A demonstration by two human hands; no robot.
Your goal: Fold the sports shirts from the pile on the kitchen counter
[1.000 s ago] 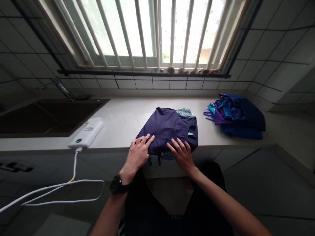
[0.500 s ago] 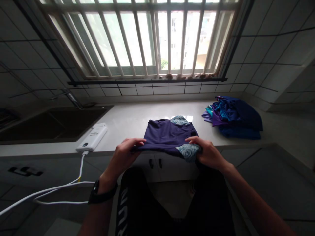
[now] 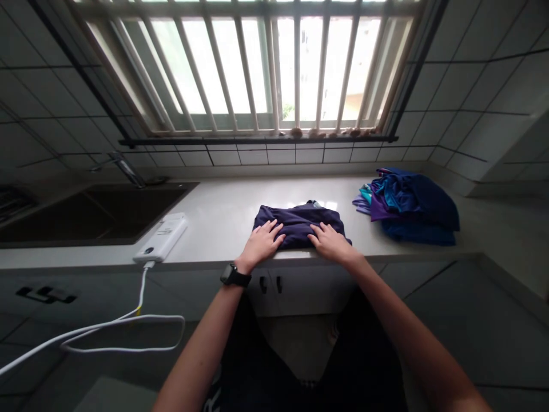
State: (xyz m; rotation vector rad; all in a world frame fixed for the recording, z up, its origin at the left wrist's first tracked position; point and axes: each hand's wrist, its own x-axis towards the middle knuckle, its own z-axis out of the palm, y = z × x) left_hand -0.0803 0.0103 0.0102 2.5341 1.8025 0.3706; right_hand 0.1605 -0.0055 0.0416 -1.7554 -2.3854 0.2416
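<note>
A dark purple garment (image 3: pixel 300 220) lies folded into a compact bundle at the front of the white counter. A bit of its pale patterned cloth shows at the back edge. My left hand (image 3: pixel 262 243) rests flat on the garment's left side, fingers spread, a black watch on the wrist. On the right side, my right hand (image 3: pixel 329 241) presses down with its fingers apart. Neither hand grips the cloth. What kind of garment it is cannot be made out.
To the right sits a pile of blue and purple clothes (image 3: pixel 412 200). A white power strip (image 3: pixel 160 237) with a white cable (image 3: pixel 143 286) lies left, beside the dark sink (image 3: pixel 86 220) and its faucet (image 3: pixel 126 170). A barred window (image 3: pixel 257 74) is behind the counter (image 3: pixel 223 200).
The garment's front edge, held up between both hands before, is now folded over onto the rest. Both hands have let go, moved inward and lie flat on top.
</note>
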